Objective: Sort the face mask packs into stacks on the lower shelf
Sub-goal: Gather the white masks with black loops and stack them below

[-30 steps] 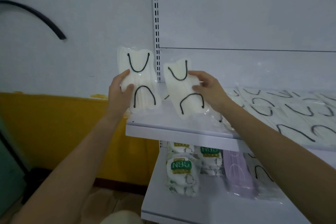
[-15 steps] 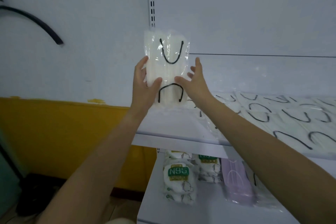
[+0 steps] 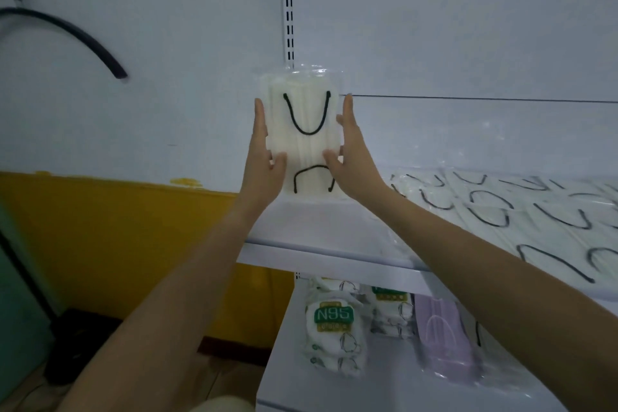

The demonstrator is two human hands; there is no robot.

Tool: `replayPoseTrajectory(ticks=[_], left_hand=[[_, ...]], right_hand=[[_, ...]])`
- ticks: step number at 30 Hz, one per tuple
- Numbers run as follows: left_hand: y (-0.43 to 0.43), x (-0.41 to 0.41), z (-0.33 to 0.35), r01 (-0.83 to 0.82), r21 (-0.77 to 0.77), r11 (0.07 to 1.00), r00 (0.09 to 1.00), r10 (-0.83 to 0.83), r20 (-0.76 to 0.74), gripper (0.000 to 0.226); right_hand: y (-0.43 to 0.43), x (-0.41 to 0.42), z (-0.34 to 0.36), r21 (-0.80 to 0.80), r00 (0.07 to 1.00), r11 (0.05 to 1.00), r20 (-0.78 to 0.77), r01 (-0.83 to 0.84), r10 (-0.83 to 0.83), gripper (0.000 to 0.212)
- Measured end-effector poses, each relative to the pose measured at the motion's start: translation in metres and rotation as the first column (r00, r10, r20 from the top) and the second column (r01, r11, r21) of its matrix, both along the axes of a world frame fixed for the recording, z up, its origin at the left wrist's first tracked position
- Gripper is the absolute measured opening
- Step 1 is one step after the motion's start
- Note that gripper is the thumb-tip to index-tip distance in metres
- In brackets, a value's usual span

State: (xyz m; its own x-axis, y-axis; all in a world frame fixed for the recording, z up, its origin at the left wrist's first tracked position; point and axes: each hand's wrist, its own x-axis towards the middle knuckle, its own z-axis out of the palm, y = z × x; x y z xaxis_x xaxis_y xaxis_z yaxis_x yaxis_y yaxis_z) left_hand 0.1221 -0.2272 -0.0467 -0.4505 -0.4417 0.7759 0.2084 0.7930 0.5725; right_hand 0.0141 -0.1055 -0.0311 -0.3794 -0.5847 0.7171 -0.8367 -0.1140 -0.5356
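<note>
Two white mask packs with black ear loops (image 3: 302, 144) stand upright as one bundle over the left end of the upper shelf (image 3: 321, 227). My left hand (image 3: 264, 164) holds the bundle's left edge and my right hand (image 3: 351, 157) its right edge. Each hand has straight fingers along the side and a thumb on the front. More white packs with black loops (image 3: 521, 221) lie spread over the upper shelf to the right. On the lower shelf (image 3: 384, 388) sit N95 packs (image 3: 332, 328) and a purple mask pack (image 3: 444, 341).
A slotted shelf upright (image 3: 289, 3) runs up the white back wall. A black hose (image 3: 67, 30) curves across the wall at the left, above a yellow band (image 3: 117, 244). A green object (image 3: 16, 294) stands at the far left edge.
A second ago each hand held a separate pack. I brought them together into one bundle, and my hands have slid from its front to its side edges.
</note>
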Motion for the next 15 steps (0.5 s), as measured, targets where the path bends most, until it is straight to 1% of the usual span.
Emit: replayPoseTrajectory(ticks=[2,3,5,6,7,9,12,15], left_hand=[[-0.002,-0.002,0.006,0.000,-0.007,1.000,1.000,0.000,0.003,0.078],[-0.003,-0.003,0.010,0.002,-0.003,1.000,1.000,-0.002,0.006,0.072],[-0.005,-0.008,0.019,-0.031,0.022,0.999,0.999,0.031,-0.014,0.058],[-0.007,-0.011,0.022,-0.057,0.056,0.997,0.998,0.059,-0.037,0.054],[-0.008,-0.014,0.024,-0.085,0.107,0.991,0.994,0.091,-0.057,0.052],[-0.012,-0.022,0.024,-0.122,0.211,0.970,0.987,0.141,-0.078,0.052],[-0.013,-0.034,0.023,-0.139,0.322,0.937,0.980,0.176,-0.090,0.054],[-0.014,-0.045,0.013,-0.180,0.404,0.897,0.967,0.236,-0.093,0.054]], right_hand=[[0.000,-0.006,0.006,-0.026,1.000,1.000,-0.015,-0.016,0.015,0.083],[0.001,-0.009,0.011,-0.027,1.000,0.999,-0.001,-0.025,0.025,0.082],[0.002,-0.021,0.021,-0.005,0.997,1.000,0.077,-0.004,0.005,0.074],[0.003,-0.030,0.025,0.030,0.992,0.999,0.122,0.035,-0.038,0.069],[0.005,-0.040,0.026,0.093,0.983,0.992,0.154,0.089,-0.103,0.065],[0.007,-0.060,0.024,0.263,0.957,0.948,0.174,0.182,-0.232,0.058],[0.001,-0.078,0.013,0.485,0.932,0.857,0.200,0.174,-0.302,0.059],[-0.011,-0.085,0.006,0.636,0.936,0.756,0.153,0.152,-0.317,0.066]])
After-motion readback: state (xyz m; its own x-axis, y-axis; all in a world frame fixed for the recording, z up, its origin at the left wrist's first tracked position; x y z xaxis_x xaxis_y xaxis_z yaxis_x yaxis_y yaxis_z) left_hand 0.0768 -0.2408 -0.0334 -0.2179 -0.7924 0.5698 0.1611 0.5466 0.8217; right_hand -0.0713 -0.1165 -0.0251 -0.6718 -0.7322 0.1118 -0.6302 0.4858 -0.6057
